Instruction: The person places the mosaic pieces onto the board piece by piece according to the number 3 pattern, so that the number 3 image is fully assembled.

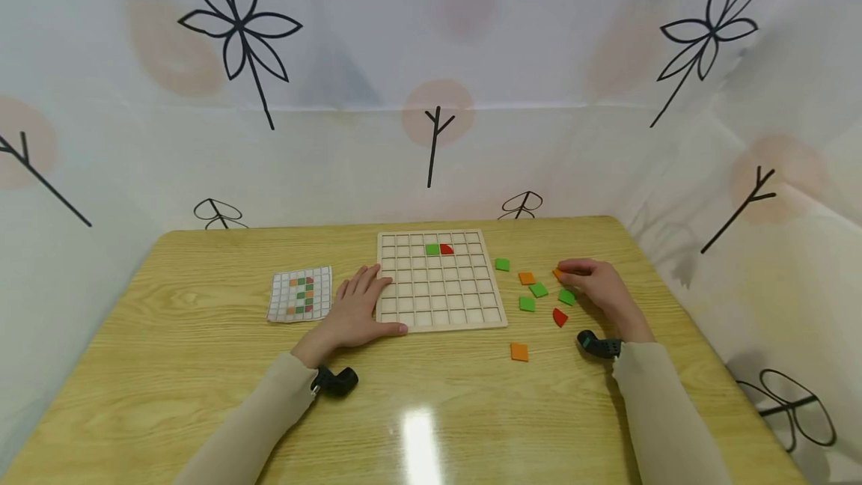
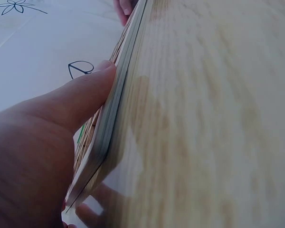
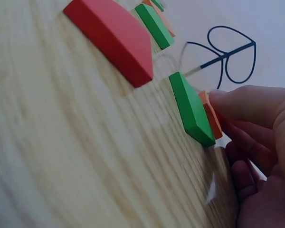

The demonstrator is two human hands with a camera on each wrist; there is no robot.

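Observation:
A wooden grid board (image 1: 441, 298) lies on the table, with one green square tile (image 1: 432, 249) and a red quarter-round tile (image 1: 447, 249) in neighbouring cells of an upper row. My left hand (image 1: 353, 310) rests at the board's left front corner, fingers spread along the left side. Its thumb (image 2: 88, 90) lies over the front edge. To the right, my right hand (image 1: 599, 292) pinches an orange square tile (image 3: 212, 115) between thumb and fingers. Just in front of that tile is a loose green tile (image 3: 192, 110); a loose red quarter-round tile (image 3: 115, 38) lies nearer the wrist camera.
Left of the board lies a paper card (image 1: 301, 295) printed with a grid of coloured shapes. Several loose green and orange tiles are scattered right of the board, one orange tile (image 1: 519, 352) nearest the front. A white patterned cloth (image 1: 350, 163) hangs behind the table.

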